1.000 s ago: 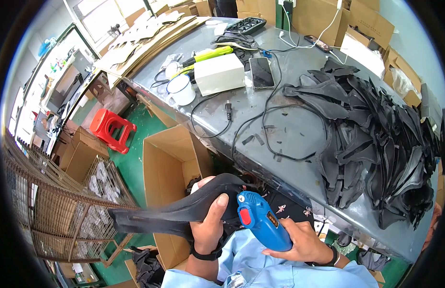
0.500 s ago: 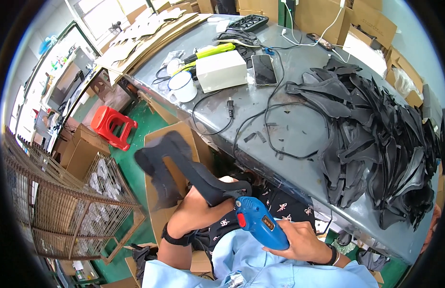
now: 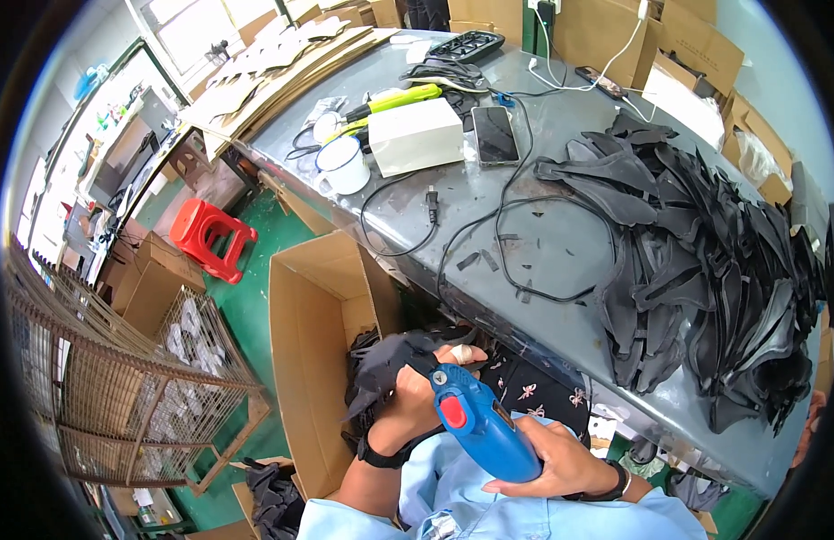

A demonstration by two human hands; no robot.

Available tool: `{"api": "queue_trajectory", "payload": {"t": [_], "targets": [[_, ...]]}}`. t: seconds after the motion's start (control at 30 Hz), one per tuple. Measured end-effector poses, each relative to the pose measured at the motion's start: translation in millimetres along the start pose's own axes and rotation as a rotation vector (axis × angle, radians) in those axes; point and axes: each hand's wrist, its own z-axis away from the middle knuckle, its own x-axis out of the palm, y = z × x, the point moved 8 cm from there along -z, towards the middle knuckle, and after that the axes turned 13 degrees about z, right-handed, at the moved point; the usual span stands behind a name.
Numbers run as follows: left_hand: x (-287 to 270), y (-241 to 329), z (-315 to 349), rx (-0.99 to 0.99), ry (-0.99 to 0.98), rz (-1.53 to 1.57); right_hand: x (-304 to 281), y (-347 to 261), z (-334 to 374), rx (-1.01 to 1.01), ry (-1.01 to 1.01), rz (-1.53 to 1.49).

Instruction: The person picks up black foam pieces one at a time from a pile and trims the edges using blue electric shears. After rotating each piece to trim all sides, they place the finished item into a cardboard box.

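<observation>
Low in the middle, my left hand (image 3: 415, 403) is closed on a dark, flexible foam-like piece (image 3: 388, 362), which is folded and partly blurred. A pale wrap circles one of its fingers. My right hand (image 3: 561, 461) grips a blue handheld power tool (image 3: 489, 436) with a red button, its head up against my left hand and the piece. The working tip of the tool cannot be made out. Just left of and below the piece stands an open cardboard box (image 3: 302, 360) with more black pieces inside.
A grey table (image 3: 525, 315) holds a large heap of black shaped pieces (image 3: 687, 243), black cables, a phone (image 3: 495, 135), a white box (image 3: 415, 137) and a white mug (image 3: 343, 166). A red stool (image 3: 210, 236) and a rusty wire cage (image 3: 120, 378) stand on the left.
The black piece has swung down and right from over the cardboard box and now looks folded. My left hand has moved right and down with it; the tool has turned more upright.
</observation>
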Motion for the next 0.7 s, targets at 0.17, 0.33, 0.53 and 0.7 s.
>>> {"api": "queue_trajectory", "payload": {"t": [0.17,0.33,0.53,0.7], "targets": [[10,-18,12,-0.064,-0.215,-0.095,-15,-15,-2,-0.047,0.069,0.026],[23,12,20,-0.375,-0.283,0.4,-33,-12,-4,-0.142,0.415,0.319],[14,39,-1,-0.075,0.249,1.301,-23,-11,-10,-0.087,0.403,0.266],[-46,-6,-7,0.149,0.746,0.949,-10,-9,-1,-0.142,0.263,0.194]]}}
